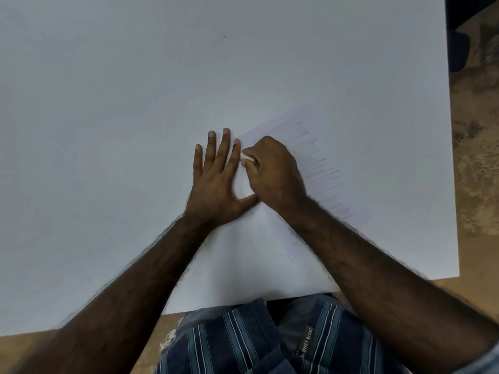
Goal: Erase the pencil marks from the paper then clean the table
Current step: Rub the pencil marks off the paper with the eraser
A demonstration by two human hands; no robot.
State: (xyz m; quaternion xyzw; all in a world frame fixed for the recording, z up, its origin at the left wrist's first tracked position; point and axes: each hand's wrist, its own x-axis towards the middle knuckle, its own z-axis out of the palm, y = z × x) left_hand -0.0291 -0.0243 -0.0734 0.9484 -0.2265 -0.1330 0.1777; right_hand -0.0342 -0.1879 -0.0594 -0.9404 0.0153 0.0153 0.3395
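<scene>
A white sheet of paper (251, 255) lies tilted on the white table (135, 103), its near edge hanging over the table's front. Grey pencil strokes (318, 163) cover the sheet's right part. My left hand (216, 184) lies flat with straight fingers, pressing the paper's left edge down. My right hand (272, 174) is curled around a small white eraser (246, 157), which it holds against the paper right beside my left index finger. Most of the eraser is hidden inside the fingers.
The table's right edge (453, 157) runs down the frame, with mottled brown floor (478, 157) beyond it. A dark object (459, 49) sits at the upper right past the table. My striped shorts (256, 338) show below the front edge.
</scene>
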